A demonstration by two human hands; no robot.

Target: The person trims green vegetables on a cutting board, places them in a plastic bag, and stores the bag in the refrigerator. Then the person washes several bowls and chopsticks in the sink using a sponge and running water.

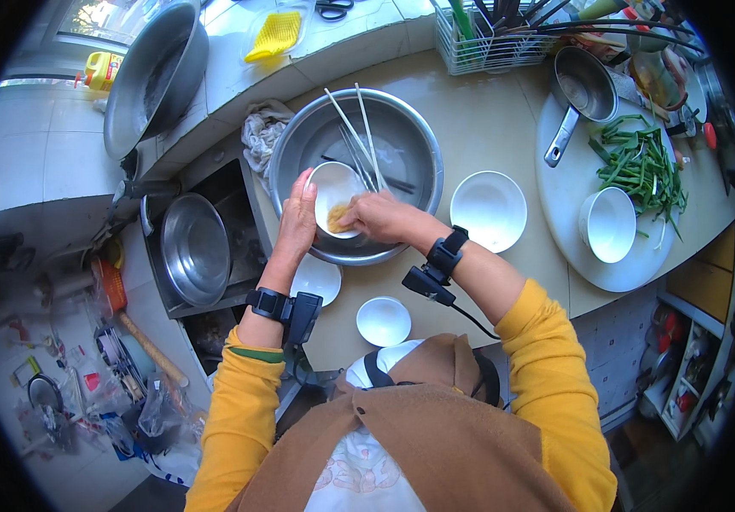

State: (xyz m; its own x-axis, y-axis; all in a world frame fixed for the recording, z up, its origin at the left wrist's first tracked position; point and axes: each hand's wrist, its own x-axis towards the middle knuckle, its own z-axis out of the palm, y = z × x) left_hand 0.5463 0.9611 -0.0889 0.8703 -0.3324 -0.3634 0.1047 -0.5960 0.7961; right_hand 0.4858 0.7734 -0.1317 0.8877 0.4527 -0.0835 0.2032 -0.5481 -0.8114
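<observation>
My left hand [297, 215] grips the side of a small white bowl [331, 181], tilted over a large metal basin [433, 154]. Inside that bowl, the fingers of my right hand [378, 218] are closed on a yellowish scrubber [335, 220], pressed against the inner wall. Light chopsticks [365, 111] and thin metal utensils [355, 155] lean in the basin beyond my hands. Another white bowl [316, 278] sits below my left wrist, and a smaller white bowl [384, 322] stands near the counter's front edge. To the right of the basin rests a wider white bowl [489, 212].
At right, a round white board [568, 230] bears chopped greens [645, 166], a saucepan [585, 85] and a white bowl [608, 224]. A metal pan [196, 249] sits on the stove at left. A wire rack [478, 51] and crumpled cloth [264, 132] border the basin.
</observation>
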